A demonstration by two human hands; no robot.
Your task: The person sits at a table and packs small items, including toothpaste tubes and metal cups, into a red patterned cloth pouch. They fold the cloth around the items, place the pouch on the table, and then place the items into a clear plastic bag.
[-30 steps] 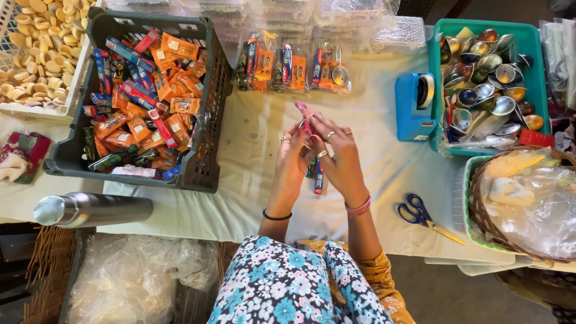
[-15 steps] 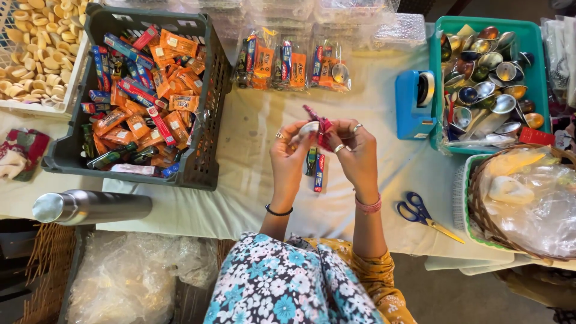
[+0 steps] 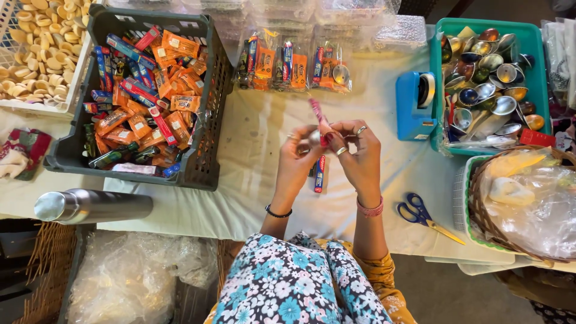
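My left hand (image 3: 297, 157) and my right hand (image 3: 355, 155) meet above the middle of the table. Together they pinch a thin pink-red wrapped stick (image 3: 316, 112) that points up and away from me. A small shiny round piece shows between the fingers. Under my hands a second wrapped stick (image 3: 320, 174), red and blue, lies on the white tablecloth (image 3: 258, 150). There are rings on my right hand's fingers and a pink band on its wrist. My left wrist has a black band.
A dark crate (image 3: 201, 162) of orange, red and blue wrapped snacks stands at left. Clear filled packets (image 3: 291, 63) lie beyond my hands. Blue tape dispenser (image 3: 411, 114), teal bin (image 3: 483, 25) of shiny capsules, blue scissors (image 3: 420, 214), basket (image 3: 528, 201) at right. Steel flask (image 3: 90, 206) near left.
My hands have risen slightly and drawn closer together around the pink stick. The stick now stands out above my fingers. The stick on the cloth has stayed put.
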